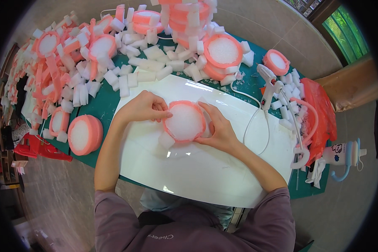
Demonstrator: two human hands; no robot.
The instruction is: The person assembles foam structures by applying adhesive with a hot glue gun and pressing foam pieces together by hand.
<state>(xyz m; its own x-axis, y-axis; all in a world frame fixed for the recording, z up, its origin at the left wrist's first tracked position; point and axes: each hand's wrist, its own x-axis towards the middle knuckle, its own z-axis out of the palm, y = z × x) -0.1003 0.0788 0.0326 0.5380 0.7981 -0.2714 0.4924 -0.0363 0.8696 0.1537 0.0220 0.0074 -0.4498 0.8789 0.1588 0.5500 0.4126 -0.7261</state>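
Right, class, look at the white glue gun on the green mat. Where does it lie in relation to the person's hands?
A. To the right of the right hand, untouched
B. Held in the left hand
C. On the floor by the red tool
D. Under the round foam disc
A: the glue gun lies beyond the right hand, while both hands, including the left hand, grip the foam disc.

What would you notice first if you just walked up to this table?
First, the two hands in the middle: the left hand and the right hand press on a round white foam disc with a pink foam rim, which lies on a glossy white board. Behind it, a big heap of small white foam blocks and pink-rimmed discs covers the far side of the green table. To the right lies a white glue gun.
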